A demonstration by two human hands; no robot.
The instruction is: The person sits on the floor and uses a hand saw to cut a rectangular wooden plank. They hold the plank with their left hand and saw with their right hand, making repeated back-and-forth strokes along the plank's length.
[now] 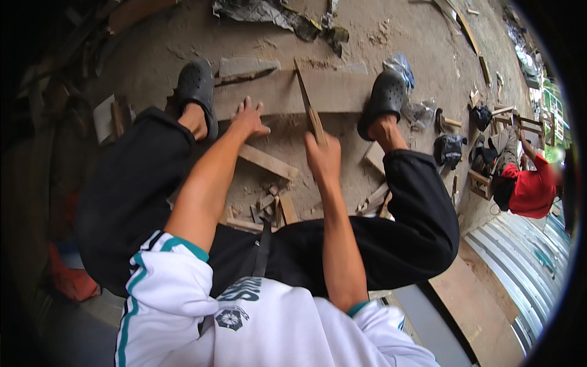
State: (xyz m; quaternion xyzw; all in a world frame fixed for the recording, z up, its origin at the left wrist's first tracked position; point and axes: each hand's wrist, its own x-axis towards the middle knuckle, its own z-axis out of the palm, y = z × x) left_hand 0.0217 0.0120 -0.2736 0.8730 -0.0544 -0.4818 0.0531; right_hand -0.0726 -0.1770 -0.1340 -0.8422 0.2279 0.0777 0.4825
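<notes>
A long wooden board [342, 93] lies crosswise on the ground between my feet, one black clog [197, 92] at its left end and another clog [385, 101] at its right. My left hand [247, 119] rests at the board's near edge with fingers spread, holding nothing. My right hand [323, 156] is closed around the wooden handle of a handsaw [303, 88]. The narrow blade points away from me and crosses the board right of its middle. Whether its teeth are in the wood I cannot tell.
Wood offcuts [269, 162] and small scraps lie between my legs. Crumpled sheeting [263, 13] is on the dirt ahead. To the right are a black bag [449, 150], a person in a red shirt [529, 189] beside a wooden frame, and corrugated metal sheets [520, 251].
</notes>
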